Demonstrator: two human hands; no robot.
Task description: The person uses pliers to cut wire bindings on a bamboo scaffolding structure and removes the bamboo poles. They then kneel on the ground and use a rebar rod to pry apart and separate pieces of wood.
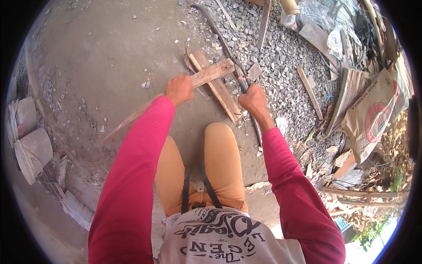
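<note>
My left hand (179,89) is closed on a long, narrow wooden plank (215,70), which angles from lower left to upper right across a shorter weathered board (222,100) lying on the dirt. A nail sticks out near that board's lower end. My right hand (254,100) is closed round a black-and-orange two-handled tool (241,82), beside the planks at the edge of the gravel; its head is too small to make out. A long dark cable or hose (210,24) runs along the gravel's edge, behind the tool and my right hand.
Dirt ground (110,53) meets grey gravel (299,48). At right lie plastic sheeting (338,35), wood scraps (338,105), a brown paper sack (369,110) and dry leaves. Pale buckets (33,149) stand at far left. My knees are below the planks.
</note>
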